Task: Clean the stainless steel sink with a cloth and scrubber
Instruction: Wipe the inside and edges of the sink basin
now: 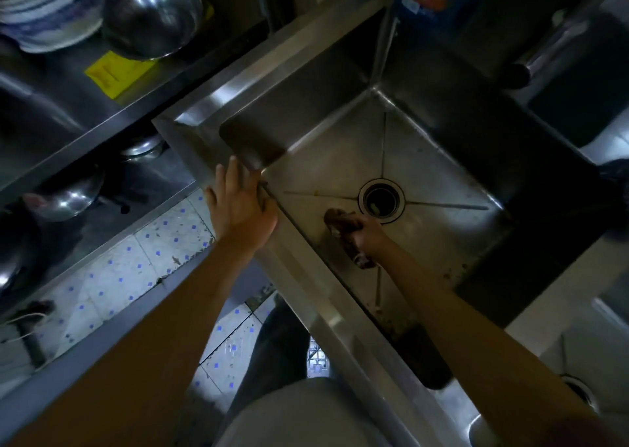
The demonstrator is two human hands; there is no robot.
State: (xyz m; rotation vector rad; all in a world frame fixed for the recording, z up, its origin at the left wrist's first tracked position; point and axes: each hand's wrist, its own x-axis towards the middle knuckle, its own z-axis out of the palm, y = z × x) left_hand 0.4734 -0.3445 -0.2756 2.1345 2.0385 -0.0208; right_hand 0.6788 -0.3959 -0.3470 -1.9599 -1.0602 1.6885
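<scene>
Nearest the lens were the person's own two forearms, reaching up from 6 o'clock toward the sink point(308, 297). The left hand point(242, 205) lay open on the sink's near rim at about 9 o'clock of the basin, fingers straight and spread, thumb over the inner edge, bracing the body. The right hand point(366, 234) was down inside the basin with its fingers curled round a dark, brownish cloth point(343, 227), pressing it on the floor of the sink just beside the drain point(381, 200), at roughly 7 o'clock of it. Whether that wad was the cloth or the scrubber was hard to tell in the dim light. A thin stream of water point(383, 48) fell at 12 o'clock into the far corner.

To do this step well, the wiping probably wanted firm, flat pressure and overlapping strokes worked toward the drain, so loosened dirt followed the creased channels in the floor. The brown grime along the near wall point(391, 314), at 5 o'clock of the right hand, looked the worst and likely needed the harder rubbing. Keeping the left hand planted seemed wise for balance on a wet rim.
</scene>
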